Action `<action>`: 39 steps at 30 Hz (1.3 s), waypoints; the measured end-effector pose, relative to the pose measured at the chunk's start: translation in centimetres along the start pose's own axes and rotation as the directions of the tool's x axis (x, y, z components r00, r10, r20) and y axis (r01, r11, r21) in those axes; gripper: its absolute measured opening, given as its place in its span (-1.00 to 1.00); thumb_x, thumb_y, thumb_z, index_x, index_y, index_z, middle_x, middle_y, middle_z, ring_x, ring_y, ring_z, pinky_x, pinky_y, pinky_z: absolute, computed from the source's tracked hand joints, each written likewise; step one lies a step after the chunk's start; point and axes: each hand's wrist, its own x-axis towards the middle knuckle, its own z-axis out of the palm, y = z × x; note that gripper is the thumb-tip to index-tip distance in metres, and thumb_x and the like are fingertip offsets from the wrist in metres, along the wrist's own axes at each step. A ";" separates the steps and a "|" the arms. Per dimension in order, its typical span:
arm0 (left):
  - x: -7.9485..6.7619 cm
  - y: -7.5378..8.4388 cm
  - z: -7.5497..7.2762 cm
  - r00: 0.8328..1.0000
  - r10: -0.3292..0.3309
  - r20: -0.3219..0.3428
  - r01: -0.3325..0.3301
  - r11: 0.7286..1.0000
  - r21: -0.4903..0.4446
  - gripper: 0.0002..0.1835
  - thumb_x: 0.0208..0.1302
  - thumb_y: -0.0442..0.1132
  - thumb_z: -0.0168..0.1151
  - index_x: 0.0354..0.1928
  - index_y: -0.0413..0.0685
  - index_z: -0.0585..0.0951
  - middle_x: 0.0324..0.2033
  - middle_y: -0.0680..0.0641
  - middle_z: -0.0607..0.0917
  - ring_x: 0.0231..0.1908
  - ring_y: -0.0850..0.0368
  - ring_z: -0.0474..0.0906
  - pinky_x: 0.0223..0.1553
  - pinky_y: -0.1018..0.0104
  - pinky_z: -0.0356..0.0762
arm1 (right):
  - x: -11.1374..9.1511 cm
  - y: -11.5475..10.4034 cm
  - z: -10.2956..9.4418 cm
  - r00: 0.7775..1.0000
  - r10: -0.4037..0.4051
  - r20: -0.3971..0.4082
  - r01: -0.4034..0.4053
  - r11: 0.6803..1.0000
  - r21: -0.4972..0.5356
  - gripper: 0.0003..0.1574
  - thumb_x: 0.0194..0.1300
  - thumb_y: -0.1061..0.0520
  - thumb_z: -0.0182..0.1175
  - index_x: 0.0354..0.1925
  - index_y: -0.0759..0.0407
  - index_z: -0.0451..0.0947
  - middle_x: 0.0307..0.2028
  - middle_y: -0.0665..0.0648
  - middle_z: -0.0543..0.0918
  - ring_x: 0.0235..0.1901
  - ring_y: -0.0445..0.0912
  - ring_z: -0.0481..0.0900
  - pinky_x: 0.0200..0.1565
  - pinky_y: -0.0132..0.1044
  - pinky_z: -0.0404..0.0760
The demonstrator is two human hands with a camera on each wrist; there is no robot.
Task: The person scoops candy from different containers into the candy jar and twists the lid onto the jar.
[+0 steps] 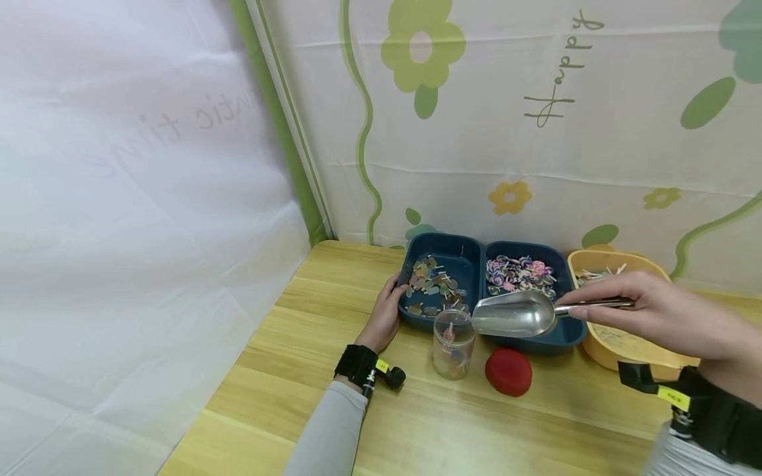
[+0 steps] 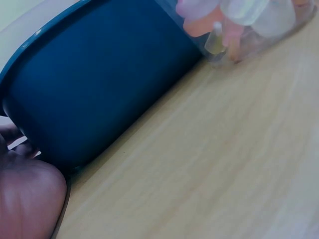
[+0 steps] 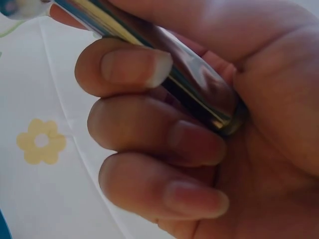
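My right hand (image 1: 649, 311) grips the handle of a metal scoop (image 1: 518, 314), its fingers curled round the handle (image 3: 199, 79) in the right wrist view. The scoop's mouth points left, beside the rim of a clear jar (image 1: 454, 360); its bowl looks bare. Small colourful pieces lie in the jar, seen close in the left wrist view as translucent charms (image 2: 244, 17). My left hand (image 1: 385, 314) holds the left side of a dark blue bin (image 1: 411, 264), fingertips at its rim. Small amber and green charms (image 1: 431, 277) lie inside this bin.
Adjoining on the right, a second blue bin (image 1: 574, 330) holds swirled lollipop charms (image 1: 518, 274). Further right stands a yellow bin (image 1: 607, 354), partly behind my right hand. A red lid (image 1: 508, 371) lies on the wooden table (image 1: 440, 430), right of the jar. Printed cloth hangs behind.
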 end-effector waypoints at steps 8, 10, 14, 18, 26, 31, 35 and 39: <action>0.0 0.1 0.1 1.000 0.001 -0.005 -0.001 1.000 -0.001 -0.46 0.67 -0.23 -0.21 0.59 -0.09 0.15 0.55 -0.20 0.13 0.51 -0.09 0.11 0.50 -0.03 0.12 | 0.1 -0.1 0.0 1.000 0.007 -0.020 -0.007 1.000 -0.020 -0.53 0.40 0.34 0.26 0.11 -0.15 0.72 -0.01 -0.13 0.75 -0.07 -0.30 0.64 -0.22 -0.50 0.59; 0.0 0.1 0.1 1.000 0.003 -0.003 -0.003 1.000 0.001 -0.46 0.68 -0.23 -0.22 0.59 -0.11 0.15 0.55 -0.21 0.13 0.51 -0.09 0.11 0.50 -0.03 0.12 | 0.3 -0.1 0.0 0.999 0.023 -0.031 -0.023 0.999 -0.022 -0.54 0.39 0.33 0.27 0.10 -0.14 0.73 -0.02 -0.14 0.75 -0.07 -0.31 0.64 -0.21 -0.51 0.59; 0.0 0.1 0.1 1.000 0.002 -0.002 -0.002 1.000 0.000 -0.47 0.68 -0.23 -0.21 0.59 -0.10 0.15 0.55 -0.22 0.13 0.51 -0.09 0.12 0.50 -0.02 0.12 | 0.8 -0.2 0.2 0.997 0.048 -0.060 -0.050 0.999 -0.020 -0.58 0.41 0.30 0.27 0.09 -0.11 0.74 -0.11 -0.18 0.75 -0.22 -0.32 0.62 -0.30 -0.49 0.54; 0.0 0.1 0.0 1.000 0.010 0.005 -0.010 1.000 -0.004 -0.47 0.68 -0.24 -0.21 0.59 -0.10 0.16 0.55 -0.22 0.13 0.52 -0.09 0.11 0.51 -0.03 0.10 | 1.7 -0.2 0.6 0.992 0.035 -0.118 -0.046 0.995 -0.093 -0.63 0.39 0.23 0.32 0.06 -0.15 0.76 -0.25 -0.25 0.70 -0.41 -0.28 0.49 -0.40 -0.43 0.43; 0.0 0.0 -0.1 1.000 0.014 0.014 -0.013 1.000 -0.016 -0.47 0.68 -0.24 -0.21 0.59 -0.10 0.15 0.55 -0.21 0.16 0.53 -0.08 0.09 0.52 -0.04 0.08 | 5.1 0.4 2.9 0.995 0.089 -0.047 -0.091 0.995 -0.045 -0.77 0.38 0.16 0.34 -0.02 0.07 0.80 -0.18 -0.07 0.77 -0.29 -0.27 0.60 -0.30 -0.36 0.64; -0.1 0.0 -0.1 1.000 0.016 0.011 -0.016 1.000 -0.015 -0.47 0.68 -0.24 -0.22 0.59 -0.12 0.15 0.53 -0.21 0.21 0.52 -0.08 0.11 0.51 -0.05 0.08 | 7.6 0.3 5.0 0.993 0.109 0.036 -0.105 0.991 -0.085 -0.78 0.41 0.11 0.32 -0.04 0.09 0.80 -0.16 -0.03 0.79 -0.21 -0.17 0.66 -0.20 -0.23 0.69; -0.1 0.1 0.0 1.000 0.013 0.010 -0.013 1.000 -0.014 -0.47 0.68 -0.24 -0.22 0.59 -0.11 0.15 0.54 -0.22 0.17 0.52 -0.10 0.10 0.50 -0.05 0.10 | 9.6 -0.2 7.4 0.987 0.140 0.077 -0.126 0.979 -0.162 -0.80 0.43 0.12 0.29 -0.09 0.10 0.81 -0.19 -0.01 0.79 -0.18 -0.10 0.70 -0.11 -0.04 0.71; -0.2 0.2 0.1 1.000 0.018 0.017 -0.018 1.000 -0.020 -0.47 0.68 -0.24 -0.21 0.59 -0.12 0.15 0.55 -0.24 0.15 0.53 -0.12 0.08 0.50 -0.04 0.10 | 11.1 -0.2 9.9 0.985 0.151 0.086 -0.136 0.977 -0.166 -0.79 0.45 0.13 0.27 -0.07 0.10 0.81 -0.18 0.01 0.79 -0.19 -0.08 0.69 -0.11 -0.02 0.70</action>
